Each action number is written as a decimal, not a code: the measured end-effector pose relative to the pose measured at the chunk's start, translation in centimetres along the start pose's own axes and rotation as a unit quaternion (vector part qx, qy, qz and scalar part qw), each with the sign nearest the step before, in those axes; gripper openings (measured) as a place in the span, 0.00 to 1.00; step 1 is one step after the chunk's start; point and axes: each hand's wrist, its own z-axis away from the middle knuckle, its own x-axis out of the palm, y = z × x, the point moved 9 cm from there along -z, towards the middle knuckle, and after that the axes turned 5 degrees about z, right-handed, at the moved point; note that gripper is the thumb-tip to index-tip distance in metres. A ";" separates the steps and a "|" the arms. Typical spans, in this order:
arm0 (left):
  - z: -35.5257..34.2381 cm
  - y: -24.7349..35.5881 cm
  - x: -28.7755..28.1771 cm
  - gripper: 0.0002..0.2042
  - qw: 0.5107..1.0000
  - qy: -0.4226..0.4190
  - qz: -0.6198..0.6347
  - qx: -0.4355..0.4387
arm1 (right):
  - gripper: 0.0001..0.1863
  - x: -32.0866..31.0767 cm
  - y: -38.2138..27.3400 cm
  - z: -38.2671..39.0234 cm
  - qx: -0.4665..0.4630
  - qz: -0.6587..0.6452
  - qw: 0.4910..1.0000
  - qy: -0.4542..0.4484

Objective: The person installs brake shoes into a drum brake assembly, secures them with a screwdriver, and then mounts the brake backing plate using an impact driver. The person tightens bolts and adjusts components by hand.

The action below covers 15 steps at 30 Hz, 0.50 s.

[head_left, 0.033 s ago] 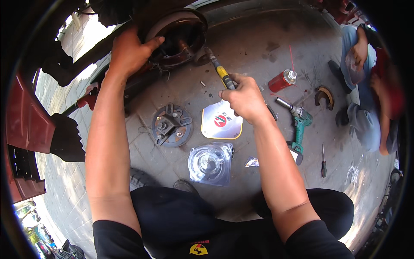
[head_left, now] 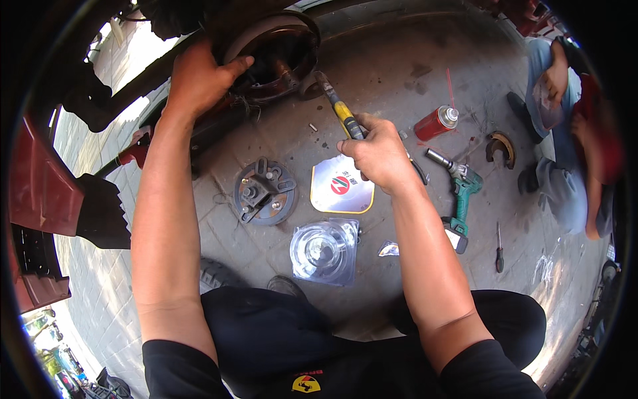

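Note:
My left hand (head_left: 199,76) grips the edge of a round, rusty brake backing plate (head_left: 307,36) on the axle at the upper left. Its thumb lies toward the plate's hollow, and the other fingers are mostly hidden behind. In my right hand (head_left: 377,149) is a pair of pliers (head_left: 344,116) with yellow and black handles. Their worn metal jaws point up and left, close to the plate's lower right edge; whether they touch it I cannot tell. Below the pliers, a white plate-like sheet (head_left: 332,193) with a red round mark lies on the ground.
A hub disc with a puller (head_left: 262,193) and clear plastic packaging (head_left: 323,253) lie before me. To the right are a red spray can (head_left: 435,125), green impact wrench (head_left: 464,193), curved brake shoe (head_left: 508,149) and screwdriver (head_left: 499,256). Another person (head_left: 565,159) crouches at far right.

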 end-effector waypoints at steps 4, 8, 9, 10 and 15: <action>0.7 -0.1 0.9 0.35 0.999 -0.006 -0.037 -0.009 | 0.28 0.5 -1.2 0.2 -0.077 -0.110 0.991 -0.016; 2.1 -0.8 1.8 0.44 0.998 0.009 -0.059 -0.015 | 0.30 0.1 1.3 1.1 -0.007 -0.055 0.998 -0.002; 2.4 -1.0 2.1 0.43 0.998 0.014 -0.068 -0.014 | 0.31 -0.4 0.9 1.1 -0.045 -0.076 0.996 0.008; 2.7 -1.5 2.4 0.42 0.996 0.014 -0.080 -0.032 | 0.31 -0.6 0.9 1.1 -0.047 -0.084 0.995 0.012; 3.2 -2.1 3.0 0.40 0.991 0.030 -0.110 -0.064 | 0.32 -0.2 0.9 -0.5 -0.044 -0.086 0.994 -0.046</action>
